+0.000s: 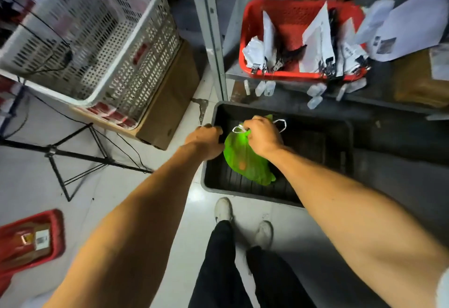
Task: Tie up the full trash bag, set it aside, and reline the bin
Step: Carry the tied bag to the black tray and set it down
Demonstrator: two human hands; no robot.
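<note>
A green trash bag (245, 159) with a white drawstring (281, 123) hangs inside a black rectangular bin (320, 142) on the floor. My right hand (263, 135) grips the gathered top of the bag, with the drawstring loops sticking out on either side of the fist. My left hand (206, 141) is curled over the bin's left rim, beside the bag. The bag's lower end lies against the bin's ribbed bottom.
A metal shelf post (211, 33) stands just behind the bin. The shelf holds a red basket (298, 38) with papers and clips. A white crate (90, 33) sits on a cardboard box (167, 103) at left. A black stand (80, 157) and my feet (243, 220) are close by.
</note>
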